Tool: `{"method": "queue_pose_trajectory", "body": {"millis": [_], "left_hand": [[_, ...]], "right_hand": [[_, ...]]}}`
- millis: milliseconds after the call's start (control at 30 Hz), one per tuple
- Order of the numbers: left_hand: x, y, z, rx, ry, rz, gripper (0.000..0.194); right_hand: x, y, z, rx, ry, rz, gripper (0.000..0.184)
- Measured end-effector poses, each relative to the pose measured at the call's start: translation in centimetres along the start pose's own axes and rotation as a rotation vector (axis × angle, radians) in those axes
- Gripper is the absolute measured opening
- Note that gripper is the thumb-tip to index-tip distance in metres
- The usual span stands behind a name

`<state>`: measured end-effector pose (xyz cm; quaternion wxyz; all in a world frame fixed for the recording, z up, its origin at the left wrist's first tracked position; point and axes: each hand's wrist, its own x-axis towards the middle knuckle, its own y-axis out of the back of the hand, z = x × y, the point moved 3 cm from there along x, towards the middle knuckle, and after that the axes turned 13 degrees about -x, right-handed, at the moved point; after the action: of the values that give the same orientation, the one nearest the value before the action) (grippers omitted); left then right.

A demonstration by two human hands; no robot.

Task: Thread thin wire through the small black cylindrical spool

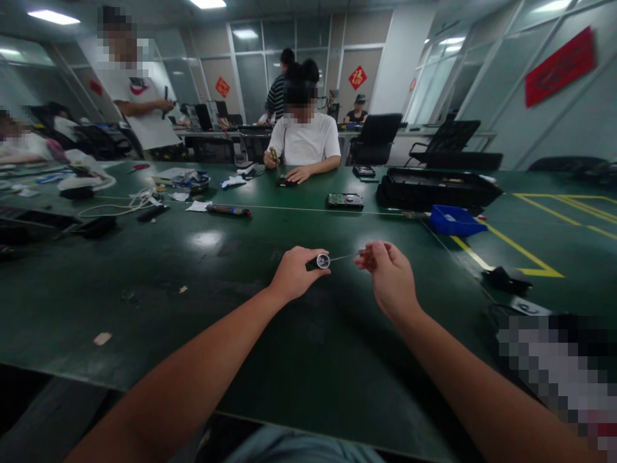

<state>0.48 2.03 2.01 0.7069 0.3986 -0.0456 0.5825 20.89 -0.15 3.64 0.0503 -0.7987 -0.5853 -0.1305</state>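
Note:
Between the thumb and index finger of my left hand (295,273) is a small round piece (322,261) with a silver rim and a dark inside, its round end turned toward me. A thin, pale strand (343,258), like a wire, runs from it to the right. The strand's far end meets the fingertips of my right hand (394,280), which are pinched together and curled. Both hands are held over the middle of the green table (270,334). What lies inside the right fingers is partly hidden.
Across the table a co-worker (303,138) in a white shirt handles a small dark device (286,182). Ahead lie a hard drive (345,200) and a screwdriver-like tool (228,210). To the right are a blue tray (456,220), a long black case (436,188) and a black object (508,280).

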Motion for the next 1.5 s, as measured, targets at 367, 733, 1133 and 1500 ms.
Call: {"method": "queue_pose_trajectory", "body": {"millis": [367, 733, 1133, 1500], "left_hand": [[0.0, -0.1, -0.1, 0.037, 0.018, -0.014, 0.037], [-0.1, -0.2, -0.5, 0.029, -0.008, -0.019, 0.038], [-0.2, 0.0, -0.1, 0.001, 0.020, 0.016, 0.037], [-0.1, -0.3, 0.1, 0.022, 0.030, -0.012, 0.039]], "right_hand": [[-2.0, -0.3, -2.7, -0.549, 0.361, -0.038, 0.023], [-3.0, -0.5, -3.7, -0.740, 0.692, -0.145, 0.018], [-2.6, -0.5, -2.6, -0.433, 0.343, -0.092, 0.021], [-1.0, 0.0, -0.8, -0.196, 0.151, 0.051, 0.027]]}}
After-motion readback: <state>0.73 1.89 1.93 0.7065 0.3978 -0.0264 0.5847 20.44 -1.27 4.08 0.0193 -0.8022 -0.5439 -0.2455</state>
